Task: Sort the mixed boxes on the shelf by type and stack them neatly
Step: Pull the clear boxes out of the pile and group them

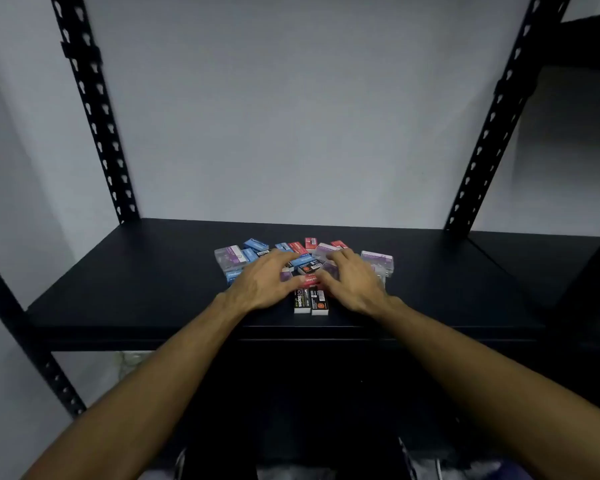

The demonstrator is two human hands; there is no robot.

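Note:
A mixed pile of small boxes lies in the middle of the black shelf (118, 271). Blue boxes (255, 244) and red boxes (310, 244) sit toward the back. Clear purple-labelled boxes (376, 259) lie at both sides. Two black staple boxes (310, 301) lie side by side at the front. My left hand (264, 282) rests palm down on the left half of the pile, fingers spread. On the right half lies my right hand (352, 282), its fingers bent over the boxes. Whether either hand grips a box is hidden under the palms.
Black perforated uprights (94, 109) (499, 109) stand at the back corners of the shelf, against a pale wall. A second dark shelf unit (586, 237) adjoins on the right. Bare shelf surface lies on both sides of the pile.

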